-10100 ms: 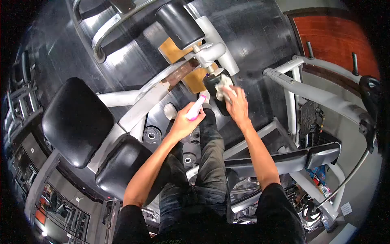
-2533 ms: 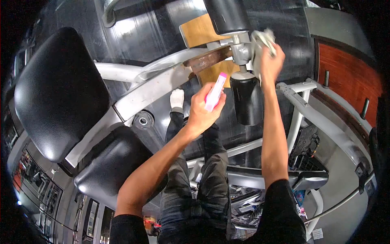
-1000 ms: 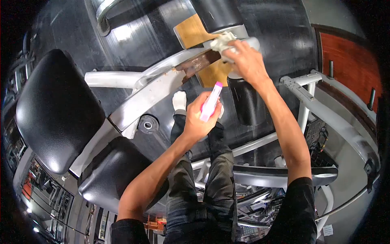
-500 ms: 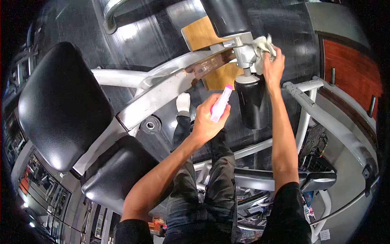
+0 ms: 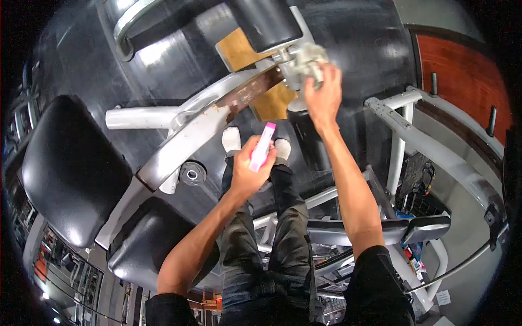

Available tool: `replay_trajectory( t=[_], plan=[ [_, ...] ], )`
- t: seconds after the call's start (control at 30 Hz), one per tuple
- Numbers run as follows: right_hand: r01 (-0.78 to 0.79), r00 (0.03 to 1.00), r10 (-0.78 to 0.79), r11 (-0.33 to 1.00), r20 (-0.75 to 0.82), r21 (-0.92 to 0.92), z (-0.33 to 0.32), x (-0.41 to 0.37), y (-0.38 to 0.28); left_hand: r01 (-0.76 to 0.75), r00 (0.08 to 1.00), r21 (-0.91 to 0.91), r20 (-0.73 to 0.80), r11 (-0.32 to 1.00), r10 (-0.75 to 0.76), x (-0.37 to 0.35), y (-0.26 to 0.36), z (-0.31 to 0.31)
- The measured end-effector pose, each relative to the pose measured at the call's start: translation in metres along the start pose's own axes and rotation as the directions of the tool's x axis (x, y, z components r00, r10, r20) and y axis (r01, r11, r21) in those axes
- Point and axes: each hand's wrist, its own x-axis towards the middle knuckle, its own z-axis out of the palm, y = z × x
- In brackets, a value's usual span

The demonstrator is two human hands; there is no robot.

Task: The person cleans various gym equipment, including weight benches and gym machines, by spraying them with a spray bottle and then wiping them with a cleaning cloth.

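Observation:
My right hand (image 5: 325,100) grips a crumpled whitish cloth (image 5: 309,58), slightly blurred, against the metal joint (image 5: 292,81) between two black roller pads. The upper roller (image 5: 263,24) lies beyond the joint; the lower roller (image 5: 310,138) hangs below it, partly behind my wrist. Closed around a slim pink-and-white bottle (image 5: 262,148), my left hand (image 5: 247,175) is held above the floor in front of my legs. A pale grey machine beam (image 5: 187,136) with worn, brownish paint at its far end runs up to the joint.
Black padded seats, a backrest (image 5: 73,174) and a lower cushion (image 5: 155,242), stand at left. A round weight plate (image 5: 192,174) lies under the beam. Wooden boards (image 5: 272,103) sit below the joint. Grey tubing (image 5: 435,136) and a reddish panel (image 5: 462,81) are at right.
My right hand has moved the cloth up and left over the joint. The left hand with the bottle appears lower and further left; the whole view has shifted, and a second foot shows.

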Motion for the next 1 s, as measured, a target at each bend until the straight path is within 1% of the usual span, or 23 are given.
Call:
replay_trajectory(
  t=[0.03,0.07,0.1,0.13,0.17,0.23,0.27,0.33,0.37,0.4,0.47,0.5,0.53,0.6,0.63,0.77,0.8,0.83,0.87,0.9,0.93,0.97,1.0],
  plan=[
    [0.005,0.993,-0.010,0.999,0.115,0.048,-0.009,0.000,-0.010,0.009,1.000,-0.006,0.005,1.000,-0.009,-0.001,-0.003,0.000],
    [0.143,0.986,-0.146,0.989,0.083,0.039,-0.006,0.000,-0.002,0.016,1.000,-0.008,0.009,1.000,-0.016,-0.001,-0.008,0.000],
    [0.060,0.997,-0.061,0.998,0.051,0.024,-0.005,0.002,0.000,0.012,1.000,-0.005,0.016,1.000,-0.012,-0.001,-0.008,-0.001],
    [-0.028,0.999,0.027,1.000,0.019,0.012,-0.003,0.002,0.002,0.073,0.997,-0.012,0.022,0.997,-0.073,-0.003,-0.008,-0.001],
    [-0.037,0.999,0.037,0.999,0.010,0.007,0.001,0.003,0.005,0.135,0.990,-0.019,0.030,0.991,-0.134,-0.003,-0.009,0.000],
    [-0.238,0.959,0.237,0.971,-0.155,0.014,0.007,0.007,0.011,0.131,0.991,-0.058,0.044,0.990,-0.128,-0.004,-0.013,0.003],
    [-0.249,0.956,0.248,0.968,-0.158,0.012,0.006,0.004,0.014,0.130,0.991,-0.101,0.042,0.986,-0.127,-0.006,-0.015,0.002],
    [-0.045,0.995,0.050,0.997,-0.086,0.058,0.002,0.002,0.010,0.127,0.991,-0.076,0.042,0.989,-0.124,-0.007,-0.014,0.002],
    [-0.002,1.000,0.004,0.992,-0.015,0.130,-0.001,-0.002,0.007,0.118,0.993,-0.058,0.036,0.991,-0.116,-0.007,-0.014,0.002],
    [-0.005,1.000,0.007,0.991,-0.016,0.132,-0.004,-0.004,0.001,0.118,0.993,-0.054,0.037,0.992,-0.116,-0.007,-0.014,0.003],
    [0.026,0.986,-0.034,0.998,0.165,0.052,-0.008,-0.006,-0.008,0.142,0.990,-0.057,0.026,0.988,-0.141,-0.008,-0.014,0.004],
    [-0.046,0.996,0.043,0.998,0.077,0.042,-0.004,-0.005,-0.007,0.130,0.991,-0.057,0.018,0.990,-0.129,-0.007,-0.014,0.005],
    [-0.045,0.996,0.042,0.998,0.074,0.037,-0.001,-0.003,-0.004,0.128,0.992,-0.061,0.022,0.990,-0.127,-0.007,-0.013,0.005],
    [-0.284,0.948,0.286,0.958,-0.140,0.032,0.005,0.004,0.000,0.165,0.986,-0.056,0.016,0.985,-0.164,-0.007,-0.010,0.005],
    [-0.372,0.921,0.374,0.928,-0.114,0.037,0.004,0.008,0.003,0.161,0.987,-0.057,0.015,0.985,-0.160,-0.006,-0.008,0.004],
    [-0.286,0.952,0.290,0.957,-0.101,0.058,0.001,0.003,-0.001,0.167,0.986,-0.077,0.002,0.983,-0.167,-0.005,-0.006,0.005],
    [-0.175,0.984,0.177,0.982,-0.019,0.066,-0.002,-0.002,-0.005,0.170,0.985,-0.100,-0.002,0.980,-0.171,-0.004,-0.004,0.005],
    [-0.064,0.996,0.059,0.994,0.060,0.085,-0.005,-0.006,-0.009,0.179,0.984,-0.042,0.015,0.983,-0.178,-0.004,-0.002,0.003],
    [0.044,0.989,-0.059,0.993,0.136,0.112,-0.006,-0.008,-0.010,0.181,0.984,-0.041,0.010,0.983,-0.180,-0.003,-0.001,0.002],
    [0.028,0.995,-0.032,0.999,0.099,0.038,-0.002,-0.006,-0.008,0.168,0.986,-0.056,0.011,0.984,-0.168,-0.003,-0.001,0.002],
    [0.025,0.994,-0.028,0.999,0.102,0.036,0.002,-0.004,-0.005,0.157,0.988,-0.072,0.015,0.985,-0.156,-0.003,-0.001,0.003],
    [-0.131,0.990,0.131,0.991,-0.053,0.003,0.007,0.000,-0.002,0.151,0.988,-0.057,0.018,0.987,-0.150,-0.003,0.000,0.003],
    [-0.284,0.937,0.276,0.959,-0.213,-0.005,0.009,0.003,-0.001,0.152,0.988,-0.061,0.023,0.986,-0.151,-0.004,-0.001,0.003]
  ],
)
